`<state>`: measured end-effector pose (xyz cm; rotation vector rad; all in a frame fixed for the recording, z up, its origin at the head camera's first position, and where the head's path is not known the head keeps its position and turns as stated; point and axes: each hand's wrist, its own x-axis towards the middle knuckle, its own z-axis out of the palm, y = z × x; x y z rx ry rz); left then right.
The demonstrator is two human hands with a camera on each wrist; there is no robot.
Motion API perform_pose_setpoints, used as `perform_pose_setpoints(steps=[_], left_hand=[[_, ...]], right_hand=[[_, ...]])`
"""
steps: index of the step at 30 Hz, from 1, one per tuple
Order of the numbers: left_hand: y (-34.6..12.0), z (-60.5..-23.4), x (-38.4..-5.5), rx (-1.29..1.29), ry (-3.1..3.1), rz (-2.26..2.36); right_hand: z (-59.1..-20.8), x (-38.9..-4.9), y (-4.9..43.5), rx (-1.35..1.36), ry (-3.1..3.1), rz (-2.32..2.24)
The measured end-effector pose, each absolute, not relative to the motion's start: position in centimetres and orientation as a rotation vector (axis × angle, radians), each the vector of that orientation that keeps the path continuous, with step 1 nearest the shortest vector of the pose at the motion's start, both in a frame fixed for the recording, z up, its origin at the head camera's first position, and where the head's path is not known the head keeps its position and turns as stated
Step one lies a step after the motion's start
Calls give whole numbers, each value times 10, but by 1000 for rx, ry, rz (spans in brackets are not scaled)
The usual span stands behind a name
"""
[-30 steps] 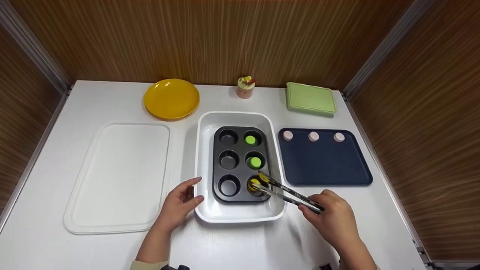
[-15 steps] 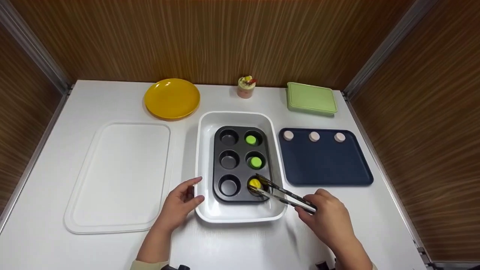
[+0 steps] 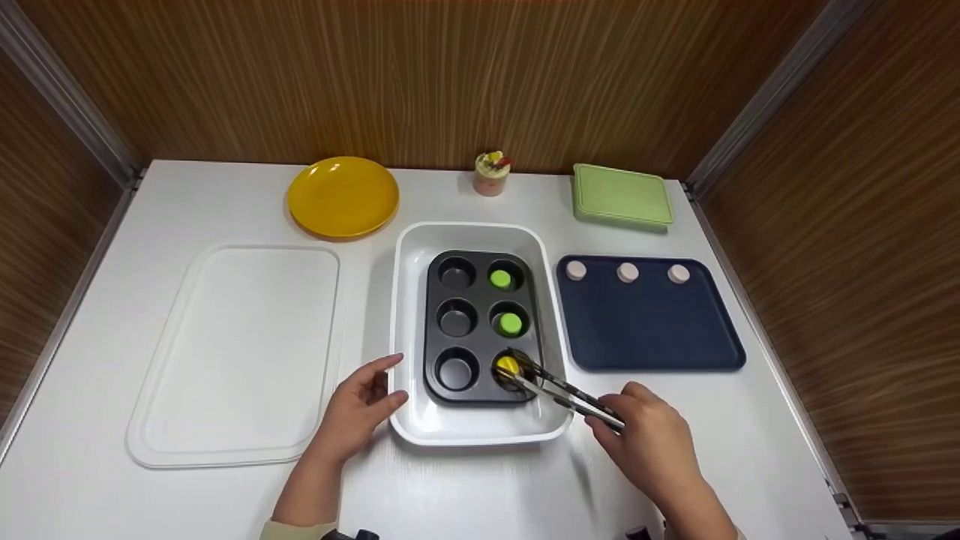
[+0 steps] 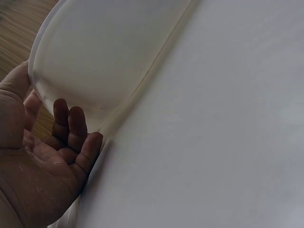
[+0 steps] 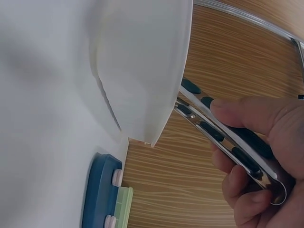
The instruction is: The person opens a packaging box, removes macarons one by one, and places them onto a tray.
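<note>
My right hand (image 3: 654, 442) grips metal tongs (image 3: 577, 397) with dark insets; the right wrist view shows thumb and fingers around their arms. The tongs' tips reach into the near right cup of a dark muffin tin (image 3: 480, 337), on either side of a yellow round piece (image 3: 508, 366). That tin lies inside a white rectangular tub (image 3: 442, 426). At the tub's left rim, my left hand (image 3: 352, 416) holds the edge, thumb over it and other fingers bent outside, as the left wrist view shows. Green round pieces (image 3: 510, 324) sit in the other two right cups.
A navy tray (image 3: 652, 330) with three pale pink pieces (image 3: 628, 272) lies to the right. At left is a white lid (image 3: 240, 352). Along the back stand an orange plate (image 3: 343, 196), a dessert cup (image 3: 491, 176) and a green box (image 3: 622, 196). Wooden panels surround the table.
My right hand has moved a little left, and the tongs' tips have drawn closer together around the yellow piece. The muffin tin has shifted slightly. My left hand has stayed in place.
</note>
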<state>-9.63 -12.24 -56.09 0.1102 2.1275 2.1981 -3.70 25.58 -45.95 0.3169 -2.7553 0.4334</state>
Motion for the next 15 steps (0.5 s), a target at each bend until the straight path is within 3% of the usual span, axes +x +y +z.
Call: perform_pose_setpoints(steps=[15], left_hand=[[-122,-558,-96,83,2131,2183]], right_hand=[[-465,-30,258,330,-2633,500]])
